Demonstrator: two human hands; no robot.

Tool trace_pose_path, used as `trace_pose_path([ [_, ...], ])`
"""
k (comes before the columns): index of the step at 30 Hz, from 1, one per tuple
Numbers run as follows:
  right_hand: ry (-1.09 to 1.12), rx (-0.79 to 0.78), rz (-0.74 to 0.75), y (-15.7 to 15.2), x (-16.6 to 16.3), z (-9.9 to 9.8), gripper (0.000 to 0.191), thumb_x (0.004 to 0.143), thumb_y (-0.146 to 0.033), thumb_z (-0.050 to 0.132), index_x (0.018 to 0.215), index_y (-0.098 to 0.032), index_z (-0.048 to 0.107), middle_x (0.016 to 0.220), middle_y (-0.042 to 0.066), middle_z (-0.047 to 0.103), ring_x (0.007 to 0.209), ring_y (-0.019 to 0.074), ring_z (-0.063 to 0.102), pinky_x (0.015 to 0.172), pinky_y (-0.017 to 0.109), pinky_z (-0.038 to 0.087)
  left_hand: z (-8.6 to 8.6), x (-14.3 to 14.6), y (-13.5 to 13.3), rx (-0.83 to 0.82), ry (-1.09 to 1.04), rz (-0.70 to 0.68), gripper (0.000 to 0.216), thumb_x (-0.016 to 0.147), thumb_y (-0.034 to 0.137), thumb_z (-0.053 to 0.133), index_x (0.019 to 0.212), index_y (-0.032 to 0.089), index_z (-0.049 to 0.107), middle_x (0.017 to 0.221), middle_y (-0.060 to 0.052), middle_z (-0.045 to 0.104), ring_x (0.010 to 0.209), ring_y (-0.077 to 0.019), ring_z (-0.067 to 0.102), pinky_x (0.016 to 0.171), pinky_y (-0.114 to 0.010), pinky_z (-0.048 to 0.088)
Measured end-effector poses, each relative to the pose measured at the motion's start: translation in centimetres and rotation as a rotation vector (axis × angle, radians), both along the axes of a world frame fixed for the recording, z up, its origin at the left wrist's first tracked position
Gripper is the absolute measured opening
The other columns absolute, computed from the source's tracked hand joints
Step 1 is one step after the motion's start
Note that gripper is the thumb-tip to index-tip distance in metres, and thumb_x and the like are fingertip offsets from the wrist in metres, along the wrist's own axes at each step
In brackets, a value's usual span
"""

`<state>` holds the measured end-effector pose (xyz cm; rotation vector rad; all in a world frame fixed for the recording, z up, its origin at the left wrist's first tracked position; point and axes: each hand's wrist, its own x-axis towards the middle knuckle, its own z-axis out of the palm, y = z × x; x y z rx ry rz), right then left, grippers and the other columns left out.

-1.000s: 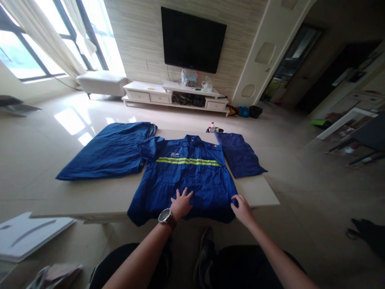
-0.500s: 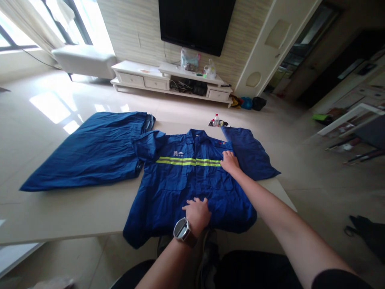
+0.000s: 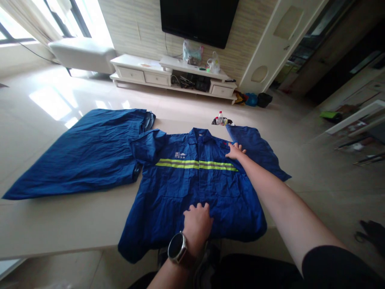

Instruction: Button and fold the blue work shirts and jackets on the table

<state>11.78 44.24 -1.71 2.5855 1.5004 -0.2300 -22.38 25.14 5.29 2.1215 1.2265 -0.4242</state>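
A blue work jacket [image 3: 174, 184] with a yellow-and-grey reflective stripe lies front up on the table, collar at the far side and hem hanging over the near edge. My left hand [image 3: 197, 220], a watch on its wrist, rests on the lower front with fingers slightly bent and apart. Near the chest badge and the right-hand sleeve, my right hand [image 3: 236, 151] touches the cloth, thumb spread from the fingers. The left-hand sleeve is folded up toward a pile of blue garments [image 3: 75, 152]. Another blue cloth piece [image 3: 252, 146] lies partly behind my right arm.
The pale table [image 3: 60, 224] carries all the clothing. Beyond its far edge a bottle with a red cap [image 3: 220, 117] stands among other items. Farther back are a white TV cabinet [image 3: 138, 72], a wall television [image 3: 197, 20] and a grey bench [image 3: 82, 54].
My right hand has moved up and outward from the stripe's end to the shoulder area, uncovering the stripe. My left hand stays on the lower front. The view has shifted slightly.
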Motion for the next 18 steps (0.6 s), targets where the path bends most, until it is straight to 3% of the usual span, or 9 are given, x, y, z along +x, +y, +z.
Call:
trace_pose_path([
  [3, 0.074, 0.020, -0.011, -0.1, 1.0, -0.2, 0.094, 0.076, -0.041, 0.080, 0.158, -0.030, 0.035, 0.158, 0.019, 0.040, 0.148, 0.0390, 0.031, 0.112, 0.062, 0.031, -0.4, 0.4, 0.0, 0.006, 0.008, -0.011, 0.047, 0.097, 0.035, 0.058, 0.142, 0.021, 0.061, 0.135, -0.020, 0.064, 0.124, -0.0407, 0.060, 0.096, -0.053, 0.054],
  [5, 0.113, 0.062, -0.032, -0.1, 1.3, -0.2, 0.092, 0.074, -0.040, 0.083, 0.155, -0.027, 0.042, 0.149, 0.021, 0.051, 0.146, 0.0399, 0.036, 0.112, 0.062, 0.031, -0.8, 0.6, -0.1, 0.006, 0.011, -0.014, 0.046, 0.097, 0.035, 0.058, 0.141, 0.021, 0.061, 0.136, -0.020, 0.063, 0.125, -0.0414, 0.059, 0.095, -0.054, 0.054],
  [8, 0.113, 0.150, -0.026, -0.1, 1.9, 0.3, 0.069, 0.075, -0.035, 0.081, 0.139, -0.025, 0.058, 0.134, 0.015, 0.063, 0.137, 0.0365, 0.049, 0.112, 0.056, 0.034, -1.3, 0.7, -0.1, 0.022, 0.011, -0.010, 0.044, 0.097, 0.036, 0.059, 0.138, 0.021, 0.063, 0.137, -0.020, 0.061, 0.125, -0.0420, 0.058, 0.094, -0.053, 0.055],
  [11, 0.083, 0.239, -0.025, -1.1, 4.0, 1.7, 0.050, 0.085, -0.033, 0.070, 0.133, -0.026, 0.062, 0.131, 0.010, 0.067, 0.130, 0.0310, 0.057, 0.111, 0.049, 0.037, -1.6, 0.6, -0.1, 0.037, -0.001, -0.010, 0.042, 0.097, 0.036, 0.058, 0.136, 0.021, 0.064, 0.137, -0.020, 0.060, 0.124, -0.0427, 0.058, 0.092, -0.053, 0.055],
  [15, 0.042, 0.447, -0.270, -5.5, 9.3, 3.4, 0.047, 0.088, -0.034, 0.066, 0.132, -0.020, 0.060, 0.126, 0.015, 0.069, 0.115, 0.0278, 0.066, 0.096, 0.037, 0.049, -1.5, 0.5, 0.0, 0.036, -0.005, -0.023, 0.043, 0.098, 0.035, 0.057, 0.137, 0.018, 0.063, 0.137, -0.021, 0.060, 0.124, -0.0440, 0.058, 0.092, -0.056, 0.055],
  [18, 0.006, 0.418, -0.441, -11.1, 12.6, 3.8, 0.049, 0.090, -0.030, 0.061, 0.136, -0.014, 0.055, 0.124, 0.021, 0.070, 0.110, 0.0295, 0.068, 0.093, 0.040, 0.052, -1.3, 0.6, 0.0, 0.036, 0.000, -0.034, 0.044, 0.098, 0.036, 0.056, 0.138, 0.017, 0.062, 0.137, -0.022, 0.060, 0.124, -0.0445, 0.059, 0.093, -0.057, 0.055],
])
